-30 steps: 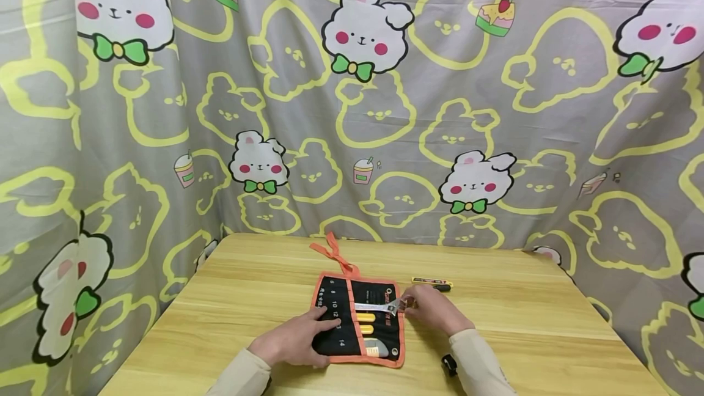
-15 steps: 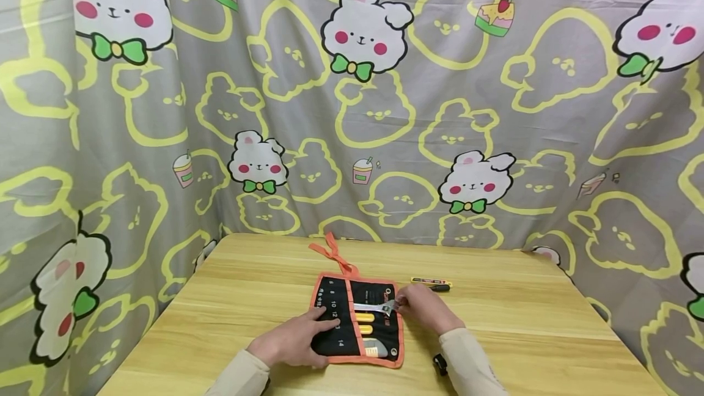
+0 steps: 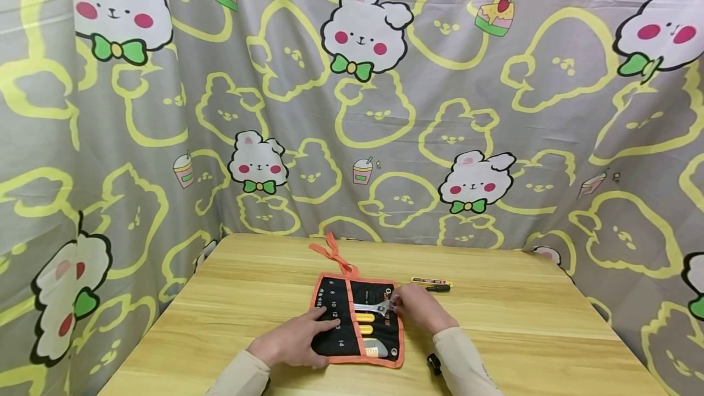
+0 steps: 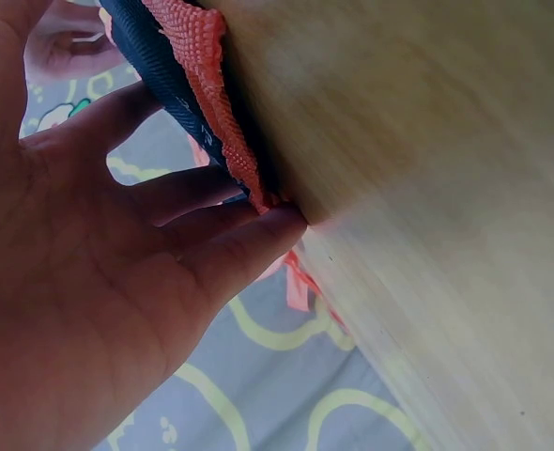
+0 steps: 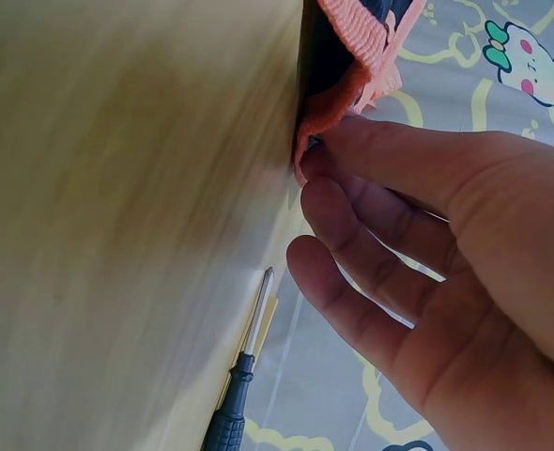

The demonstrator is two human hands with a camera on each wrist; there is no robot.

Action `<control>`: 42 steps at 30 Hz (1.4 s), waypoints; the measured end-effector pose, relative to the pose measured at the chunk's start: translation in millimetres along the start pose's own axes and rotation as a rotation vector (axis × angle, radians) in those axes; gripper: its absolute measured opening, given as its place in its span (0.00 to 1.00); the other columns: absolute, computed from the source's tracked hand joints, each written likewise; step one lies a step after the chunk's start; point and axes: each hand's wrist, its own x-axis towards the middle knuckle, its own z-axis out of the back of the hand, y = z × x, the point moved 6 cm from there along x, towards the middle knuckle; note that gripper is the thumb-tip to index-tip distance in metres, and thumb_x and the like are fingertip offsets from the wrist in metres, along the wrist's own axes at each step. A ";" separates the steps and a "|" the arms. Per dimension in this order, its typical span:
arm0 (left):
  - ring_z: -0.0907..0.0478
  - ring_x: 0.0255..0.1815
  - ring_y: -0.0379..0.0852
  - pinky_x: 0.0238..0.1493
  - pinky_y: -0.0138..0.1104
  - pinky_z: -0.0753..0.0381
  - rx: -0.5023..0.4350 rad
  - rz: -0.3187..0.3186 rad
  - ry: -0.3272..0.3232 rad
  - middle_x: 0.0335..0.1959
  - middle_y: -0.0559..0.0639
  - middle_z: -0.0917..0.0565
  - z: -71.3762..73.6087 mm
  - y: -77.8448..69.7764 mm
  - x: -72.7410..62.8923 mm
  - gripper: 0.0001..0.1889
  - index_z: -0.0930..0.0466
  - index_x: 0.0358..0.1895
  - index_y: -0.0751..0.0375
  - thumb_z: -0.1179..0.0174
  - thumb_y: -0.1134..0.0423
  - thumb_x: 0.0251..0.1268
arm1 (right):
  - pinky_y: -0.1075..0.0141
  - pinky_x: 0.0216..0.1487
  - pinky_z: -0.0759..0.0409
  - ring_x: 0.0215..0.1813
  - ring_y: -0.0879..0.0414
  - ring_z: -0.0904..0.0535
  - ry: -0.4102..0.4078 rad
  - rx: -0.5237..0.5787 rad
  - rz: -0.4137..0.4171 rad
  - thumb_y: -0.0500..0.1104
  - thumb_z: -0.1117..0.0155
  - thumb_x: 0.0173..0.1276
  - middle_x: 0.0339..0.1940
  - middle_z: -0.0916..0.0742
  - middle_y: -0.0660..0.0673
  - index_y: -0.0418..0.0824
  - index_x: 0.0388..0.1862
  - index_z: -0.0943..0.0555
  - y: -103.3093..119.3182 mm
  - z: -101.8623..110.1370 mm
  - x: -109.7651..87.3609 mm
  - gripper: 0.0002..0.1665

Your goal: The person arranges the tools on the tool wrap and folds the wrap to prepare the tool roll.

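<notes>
A black tool roll (image 3: 341,296) with orange edging and printed size numbers lies spread on the table. My left hand (image 3: 294,338) rests on its numbered pocket side, fingers extended; in the left wrist view the thumb (image 4: 258,242) is at the orange border. With fingertips, my right hand (image 3: 426,310) pinches the head end of a silver adjustable wrench (image 3: 370,308), whose handle runs into a pocket. Two yellow handles (image 3: 365,318) and a grey-and-yellow utility knife (image 3: 375,348) poke out of neighbouring pockets. The right wrist view mostly hides the wrench behind fingers and edging.
Beyond my right hand lies a screwdriver with a black handle (image 3: 439,288), alongside a slim yellow-and-black item (image 3: 431,280). Orange ties (image 3: 333,254) trail from the roll toward the table's back edge. A patterned curtain (image 3: 379,109) hangs behind the wooden table (image 3: 495,316).
My right hand has shifted a little left with the wrench, whose head is now closer to the pocket's opening. The left hand has stayed on the roll.
</notes>
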 end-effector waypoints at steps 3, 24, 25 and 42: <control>0.31 0.73 0.65 0.67 0.53 0.25 -0.001 -0.003 -0.003 0.77 0.62 0.35 -0.3 0.0 0.5 0.39 0.28 0.74 0.39 0.28 0.44 0.57 | 0.71 0.29 0.34 0.24 0.66 0.37 -0.004 0.002 -0.009 0.29 0.29 0.63 0.19 0.24 0.58 0.45 0.19 0.21 2.1 0.2 0.7 0.18; 0.29 0.70 0.66 0.64 0.55 0.24 -0.020 0.007 -0.012 0.78 0.62 0.36 0.3 -0.1 0.1 0.38 0.27 0.73 0.40 0.27 0.45 0.56 | 0.70 0.27 0.32 0.23 0.65 0.36 -0.001 -0.024 -0.045 0.33 0.28 0.65 0.19 0.23 0.57 0.44 0.24 0.18 10.6 -2.4 5.9 0.12; 0.28 0.70 0.66 0.64 0.55 0.24 -0.022 0.006 -0.013 0.78 0.62 0.36 0.2 -0.1 0.2 0.38 0.26 0.73 0.40 0.27 0.45 0.56 | 0.70 0.27 0.32 0.23 0.66 0.36 -0.001 -0.020 -0.044 0.33 0.28 0.65 0.19 0.22 0.57 0.44 0.24 0.18 10.3 -2.5 6.1 0.12; 0.24 0.51 0.50 0.56 0.42 0.20 -0.006 -0.011 -0.026 0.67 0.55 0.32 0.6 -1.1 1.1 0.38 0.25 0.72 0.41 0.25 0.46 0.54 | 0.62 0.38 0.16 0.34 0.59 0.16 0.030 0.021 -0.051 0.31 0.27 0.63 0.32 0.10 0.48 0.40 0.33 0.11 5.2 -0.8 2.6 0.05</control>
